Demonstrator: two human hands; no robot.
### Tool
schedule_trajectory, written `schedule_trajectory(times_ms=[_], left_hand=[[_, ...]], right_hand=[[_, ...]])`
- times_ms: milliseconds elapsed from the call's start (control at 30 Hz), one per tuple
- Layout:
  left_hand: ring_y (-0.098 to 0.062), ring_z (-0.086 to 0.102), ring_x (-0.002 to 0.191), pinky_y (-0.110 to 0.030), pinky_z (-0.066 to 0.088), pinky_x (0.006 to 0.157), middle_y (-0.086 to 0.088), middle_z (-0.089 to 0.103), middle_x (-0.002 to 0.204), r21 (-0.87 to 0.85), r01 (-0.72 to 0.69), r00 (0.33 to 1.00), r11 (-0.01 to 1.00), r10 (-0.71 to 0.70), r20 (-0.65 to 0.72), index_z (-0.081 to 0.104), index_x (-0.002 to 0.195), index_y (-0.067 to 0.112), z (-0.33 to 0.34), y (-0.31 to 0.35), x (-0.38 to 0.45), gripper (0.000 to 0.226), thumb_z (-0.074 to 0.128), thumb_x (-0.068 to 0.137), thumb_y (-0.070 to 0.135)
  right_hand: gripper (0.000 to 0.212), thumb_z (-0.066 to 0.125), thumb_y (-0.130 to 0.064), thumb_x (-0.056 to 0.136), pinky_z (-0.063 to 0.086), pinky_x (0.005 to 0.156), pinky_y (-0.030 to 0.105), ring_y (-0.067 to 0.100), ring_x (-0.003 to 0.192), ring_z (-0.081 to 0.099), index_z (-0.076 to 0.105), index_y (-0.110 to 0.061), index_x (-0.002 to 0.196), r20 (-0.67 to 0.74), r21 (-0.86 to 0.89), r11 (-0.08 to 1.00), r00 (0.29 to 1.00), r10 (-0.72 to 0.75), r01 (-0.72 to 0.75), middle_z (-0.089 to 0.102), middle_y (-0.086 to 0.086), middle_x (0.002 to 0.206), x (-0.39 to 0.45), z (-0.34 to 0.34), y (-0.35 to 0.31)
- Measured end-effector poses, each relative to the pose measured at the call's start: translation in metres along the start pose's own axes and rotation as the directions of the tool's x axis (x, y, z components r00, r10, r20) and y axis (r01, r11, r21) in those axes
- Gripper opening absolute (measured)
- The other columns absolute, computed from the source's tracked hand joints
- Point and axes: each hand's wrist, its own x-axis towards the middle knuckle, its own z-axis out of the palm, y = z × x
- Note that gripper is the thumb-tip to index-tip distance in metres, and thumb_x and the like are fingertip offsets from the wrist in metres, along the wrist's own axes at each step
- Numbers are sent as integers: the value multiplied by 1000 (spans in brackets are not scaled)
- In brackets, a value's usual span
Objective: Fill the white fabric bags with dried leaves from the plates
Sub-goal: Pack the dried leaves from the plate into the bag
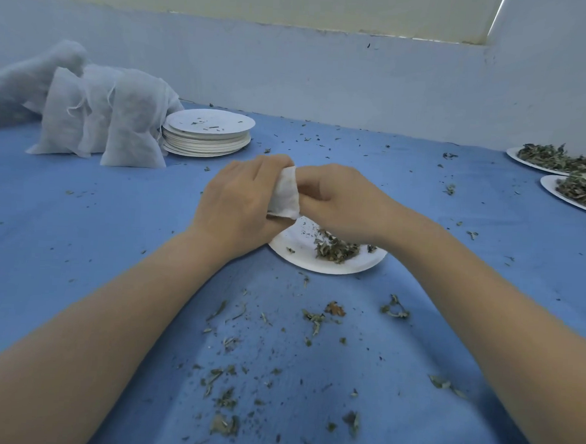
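Left hand (233, 198) and right hand (340, 199) both gripping a white bag (286, 196), above a plate (347, 262) of dried leaves (334, 249), blue cloth (115, 212) underneath

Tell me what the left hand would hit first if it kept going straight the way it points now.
The left hand points up and right, holding the white fabric bag. Straight on, it would likely meet the right hand, which holds the same bag; depth is hard to judge.
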Motion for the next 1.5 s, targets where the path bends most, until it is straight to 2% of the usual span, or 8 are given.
schedule_trajectory(times_ms=[167, 300, 467, 733, 900, 1067, 1267, 1500], left_hand=[[-38, 59, 75, -33, 38, 65, -14, 66, 94, -33, 183, 978, 983, -179, 106, 56, 113, 0, -1, -5, -1, 55, 77, 65, 15], [-37, 58, 81, -29, 31, 67, -10, 66, 98, -1, 217, 973, 976, -217, 74, 54, 117, 7, 2, -8, -3, 55, 75, 70, 26], [-37, 59, 80, -29, 30, 68, -10, 66, 100, 19, 222, 973, 975, -223, 54, 55, 116, 7, 3, -9, -3, 52, 73, 71, 29], [-37, 57, 74, -29, 30, 66, -12, 66, 94, 18, 186, 979, 982, -186, 81, 57, 112, 5, 4, -9, -4, 50, 74, 72, 29], [-35, 57, 73, -28, 31, 64, -10, 65, 90, 22, 192, 977, 981, -193, 95, 57, 109, 7, 2, -9, -4, 46, 73, 70, 25], [-32, 57, 70, -27, 28, 64, -8, 65, 86, 39, 175, 977, 984, -178, 113, 59, 106, 6, 2, -8, -4, 45, 76, 67, 21], [-32, 57, 66, -26, 28, 63, -8, 66, 83, 60, 162, 979, 985, -168, 111, 61, 102, 5, 1, -7, -3, 45, 79, 62, 18], [-30, 57, 60, -25, 30, 62, -8, 65, 76, 54, 133, 986, 990, -138, 89, 62, 98, 3, 0, -2, -2, 50, 82, 54, 13]], right_hand=[[21, 64, -16, 86, 46, 88, 10, -9, 94, 62, 71, -28, 102, -58, 212, 977, 998, -4, 16, 71, -16, 99, -4, -17, 4], [9, 66, -35, 79, 50, 68, 14, -6, 65, 63, 73, -35, 85, -105, -48, 994, 990, 95, -101, 69, -19, 80, -9, -37, 11], [47, 55, -73, 70, 41, 62, 24, 8, 67, 66, 57, -41, 103, 226, -409, 843, 856, 465, -350, 54, -16, 90, -12, -39, 16], [37, 69, -49, 73, 39, 67, 22, 1, 85, 50, 58, -42, 107, 287, -361, 899, 888, 359, -247, 59, -12, 103, -8, -20, 21], [10, 72, -22, 73, 39, 48, 5, 2, 75, 63, 73, -30, 78, 175, -181, 959, 952, 251, -219, 69, -14, 78, -5, -5, 20], [14, 72, -14, 73, 32, 43, 3, -4, 68, 62, 77, -27, 74, 118, -79, 974, 969, 219, -210, 65, -20, 56, -7, -5, 22], [12, 73, -12, 74, 48, 60, 9, -1, 64, 67, 77, -23, 75, -98, 185, 970, 980, 175, -154, 70, -11, 61, -10, -30, 18], [21, 74, -15, 76, 52, 70, 31, 13, 72, 66, 71, -35, 69, -238, 144, 988, 967, 93, -60, 70, -13, 66, -6, -23, 5]])
